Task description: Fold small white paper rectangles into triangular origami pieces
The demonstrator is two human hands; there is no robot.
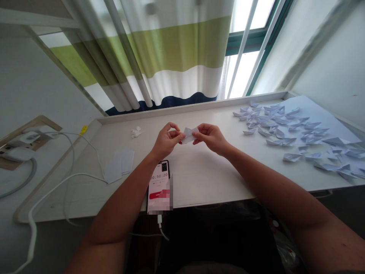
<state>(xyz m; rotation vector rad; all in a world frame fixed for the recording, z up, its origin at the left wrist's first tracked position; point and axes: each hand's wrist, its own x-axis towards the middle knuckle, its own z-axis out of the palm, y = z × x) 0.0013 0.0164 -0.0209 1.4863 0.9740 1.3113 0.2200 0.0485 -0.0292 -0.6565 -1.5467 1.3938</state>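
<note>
Between my two hands, a small piece of folded white paper (188, 136) is held just above the desk, with a pointed peak at its top. My left hand (169, 140) pinches its left edge between thumb and fingers, the other fingers curled. On the opposite side my right hand (209, 137) grips the right edge, thumb in front and fingers partly behind the paper. Many folded white paper boats (273, 121) lie spread over the right part of the desk. To the left lie a few flat white paper sheets (121, 164).
A phone (159, 190) showing a timer lies by the front edge of the white desk (205, 179), a cable plugged into it. Crumpled white paper (136, 132) sits at the back left. White cables (65, 179) run from the wall socket. A curtain (176, 49) hangs behind.
</note>
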